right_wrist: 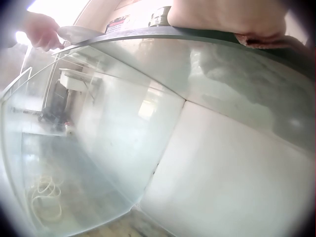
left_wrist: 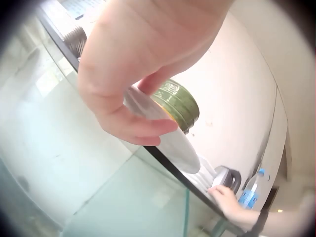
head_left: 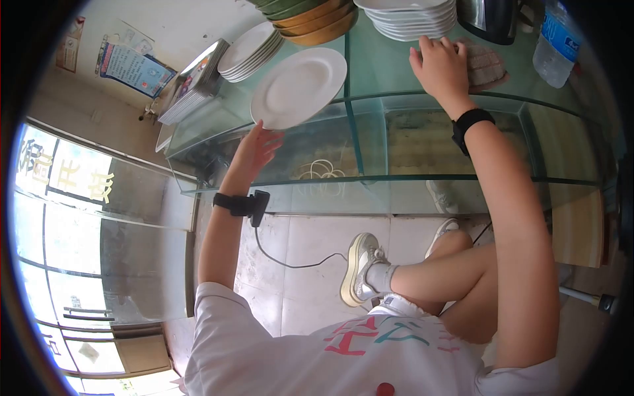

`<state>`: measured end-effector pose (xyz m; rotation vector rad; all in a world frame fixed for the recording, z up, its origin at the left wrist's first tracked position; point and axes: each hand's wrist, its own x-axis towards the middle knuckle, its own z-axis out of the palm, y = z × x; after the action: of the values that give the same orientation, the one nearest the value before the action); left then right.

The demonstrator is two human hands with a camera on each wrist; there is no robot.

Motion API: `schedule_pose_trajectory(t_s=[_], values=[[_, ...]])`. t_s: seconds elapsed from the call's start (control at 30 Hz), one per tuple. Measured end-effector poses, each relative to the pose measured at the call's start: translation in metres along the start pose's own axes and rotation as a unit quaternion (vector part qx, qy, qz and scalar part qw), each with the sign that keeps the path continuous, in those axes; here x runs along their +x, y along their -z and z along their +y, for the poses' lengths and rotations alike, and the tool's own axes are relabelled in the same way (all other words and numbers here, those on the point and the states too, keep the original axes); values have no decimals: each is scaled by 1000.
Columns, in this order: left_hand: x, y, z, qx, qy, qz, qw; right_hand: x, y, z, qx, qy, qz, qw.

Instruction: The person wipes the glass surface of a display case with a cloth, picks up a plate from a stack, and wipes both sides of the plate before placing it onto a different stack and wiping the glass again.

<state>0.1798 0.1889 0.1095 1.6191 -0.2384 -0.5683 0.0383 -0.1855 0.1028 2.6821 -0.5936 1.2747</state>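
Note:
A white oval plate (head_left: 298, 88) is in my left hand (head_left: 254, 150), pinched at its near rim with the thumb on top and the fingers beneath. The left wrist view shows this plate (left_wrist: 180, 150) edge-on and tilted, partly behind the fingers. My right hand (head_left: 441, 71) rests palm down on the glass top, its fingers loosely bent and its fingertips close to the front of a tall stack of white plates (head_left: 413, 21). Against that hand's outer side lies a folded brownish cloth (head_left: 487, 66). In the right wrist view, most of the right hand's fingers are hidden.
A shorter plate stack (head_left: 247, 53) stands at the left, beside a pile of menus or booklets (head_left: 196, 79). Green and orange bowls (head_left: 317, 23) sit at the back. A kettle (head_left: 489, 20) and a water bottle (head_left: 557, 46) are at the right. The glass counter's front edge (head_left: 409, 177) runs below my hands.

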Motion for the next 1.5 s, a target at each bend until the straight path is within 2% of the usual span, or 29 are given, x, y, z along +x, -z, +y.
schedule_pose_trajectory(t_s=[0.03, 0.07, 0.1, 0.17, 0.27, 0.37, 0.4, 0.5, 0.53, 0.57, 0.67, 0.9, 1.03, 1.07, 1.1, 1.13, 1.17, 1.3, 1.37, 1.4, 1.43, 1.5], values=[[13, -5, -7, -79, 18, -33, 996, -1, -3, 2, 3, 5, 16, 1000], [19, -12, -12, -135, 14, -28, 990, -1, -2, 5, 6, 10, 30, 999], [25, -17, -16, -138, 10, -33, 990, -1, 0, 10, 1, 12, 33, 999], [26, -22, -16, -222, -20, 35, 974, -1, 6, 9, 6, 6, -2, 1000], [9, -19, -10, -252, -100, 30, 962, 0, 10, 11, 28, 2, 5, 1000], [-20, -7, 4, -275, -111, 81, 952, 0, 10, 14, 21, -3, -4, 1000], [-31, 4, 11, -283, -102, 60, 952, -1, 8, 14, 22, 2, 6, 1000], [-38, 31, 30, -284, -126, 87, 947, -1, 6, 11, 28, 14, 19, 999], [-36, 24, 42, -258, -154, 141, 943, 0, 6, 10, 23, 18, 19, 999], [-28, 30, 49, -256, -157, 146, 943, 2, 6, 8, 30, 19, 21, 999], [6, 51, 69, -235, -169, 88, 953, 0, 9, 7, 20, 16, 21, 999], [97, 60, 100, -175, -216, 108, 954, 1, 8, 9, 31, 9, 5, 999], [126, 74, 111, -188, -165, 64, 966, 0, 5, 4, 35, 12, 27, 999], [147, 91, 105, -186, -164, 62, 967, 0, 5, 4, 38, 12, 32, 999], [176, 117, 91, -80, -211, 27, 974, 1, 5, 4, 36, 10, 33, 999], [184, 118, 88, 26, -255, -9, 966, 1, 5, 4, 38, 8, 33, 999], [192, 119, 89, 26, -256, -14, 966, 1, 5, 4, 40, 6, 34, 999], [208, 93, 88, 118, -149, 125, 974, 1, 4, 5, 47, 4, 41, 998], [198, 79, 85, 163, -87, 197, 963, 1, 6, 4, 56, -2, 15, 998], [180, 52, 92, -1, -79, 200, 977, 1, 6, 4, 55, 3, 27, 998], [180, 52, 94, 0, -81, 201, 976, 1, 6, 5, 56, 2, 29, 998], [177, 56, 94, 110, -174, 144, 968, 0, 3, 4, 60, 4, 57, 997]])
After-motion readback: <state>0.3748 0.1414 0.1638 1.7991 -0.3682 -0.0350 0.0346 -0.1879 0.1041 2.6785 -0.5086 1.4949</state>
